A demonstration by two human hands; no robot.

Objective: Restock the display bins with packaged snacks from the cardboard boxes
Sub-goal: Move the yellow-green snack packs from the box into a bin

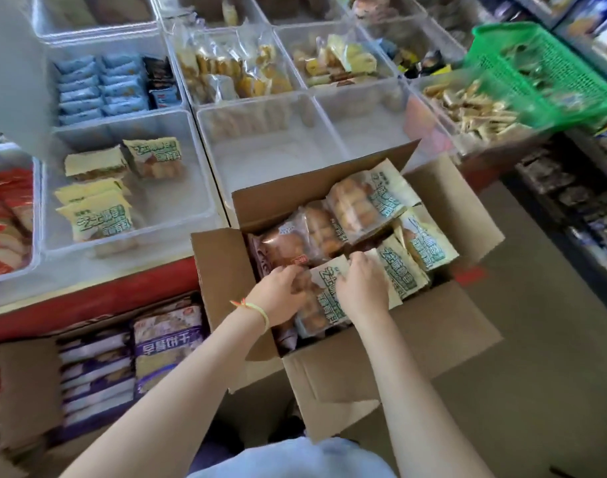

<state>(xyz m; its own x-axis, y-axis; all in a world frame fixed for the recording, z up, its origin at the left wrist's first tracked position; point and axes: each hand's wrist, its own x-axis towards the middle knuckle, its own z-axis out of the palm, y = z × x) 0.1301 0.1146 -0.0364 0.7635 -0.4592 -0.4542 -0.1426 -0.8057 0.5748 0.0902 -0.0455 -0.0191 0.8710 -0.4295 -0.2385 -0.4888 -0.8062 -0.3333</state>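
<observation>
An open cardboard box (333,370) stands in front of me, filled with several yellow-and-green bread packets and a few brown ones (285,243). Both hands reach into its near side. My left hand (278,294) and my right hand (362,288) grip the two sides of one yellow-green bread packet (326,298), fingers curled over its edges. To the left, a clear display bin (178,201) holds several of the same yellow-green packets (98,215).
An empty clear bin (260,146) sits behind the box. Further bins hold blue packets (98,88), clear-wrapped pastries (226,70) and red packets (5,215). A green basket (550,70) rests at the right. Purple packets (167,353) fill a lower box at left.
</observation>
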